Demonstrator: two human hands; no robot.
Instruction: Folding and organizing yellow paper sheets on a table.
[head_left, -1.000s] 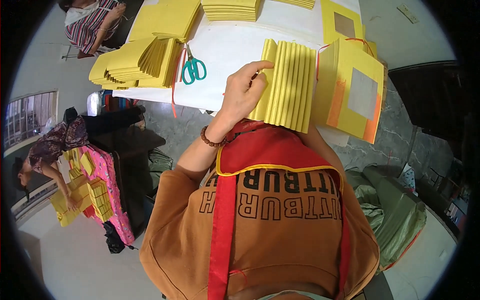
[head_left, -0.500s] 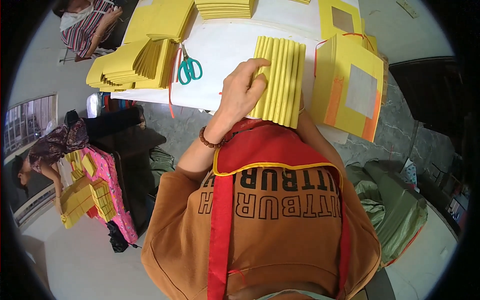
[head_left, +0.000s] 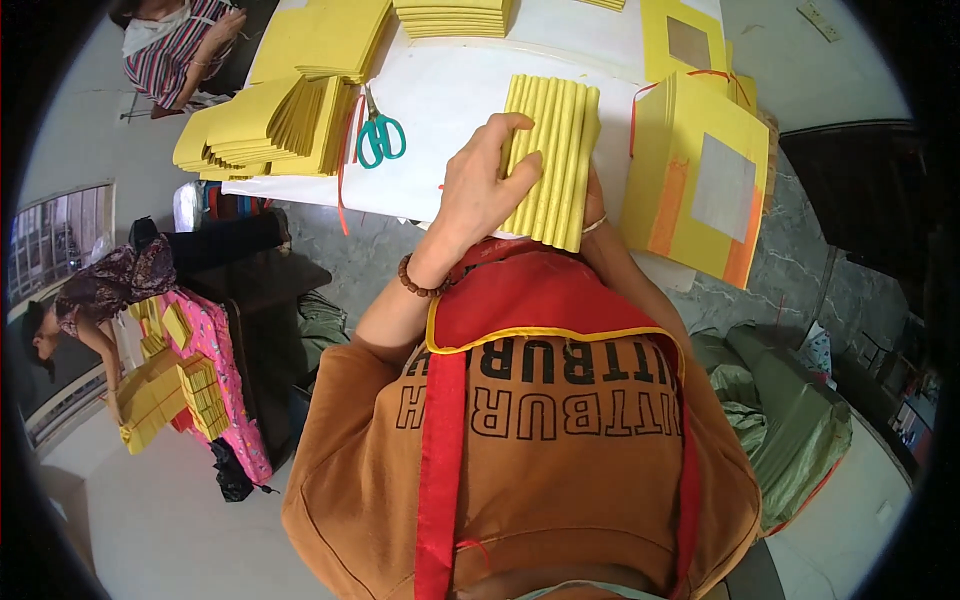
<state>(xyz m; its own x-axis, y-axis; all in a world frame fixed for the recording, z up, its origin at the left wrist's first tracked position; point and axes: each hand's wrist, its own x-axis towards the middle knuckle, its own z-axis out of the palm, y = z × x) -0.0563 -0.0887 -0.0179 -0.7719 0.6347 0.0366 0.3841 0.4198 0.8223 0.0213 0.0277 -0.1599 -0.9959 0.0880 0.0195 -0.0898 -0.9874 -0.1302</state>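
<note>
A ridged bundle of yellow folded card (head_left: pixel 552 160) is held upright over the near edge of the white-covered worktop (head_left: pixel 450 95), just in front of the person's red apron (head_left: pixel 545 295). The left hand (head_left: pixel 487 180) has its grip closed on the bundle's left side, thumb and forefinger bent against the ridges, slightly apart. The right hand (head_left: pixel 594 198) is mostly hidden behind the bundle's right edge, so how far its grip is open cannot be told. Just to the right lies a yellow card folder with a grey square panel (head_left: pixel 695 180). To the left are teal-handled metal scissors (head_left: pixel 380 124) and, beyond them, a fanned pile of yellow folded card (head_left: pixel 265 125). On the near right sits a crumpled dark green plastic sack (head_left: pixel 790 435); at the left, a small black plastic bag (head_left: pixel 232 474); the contents of both are hidden.
</note>
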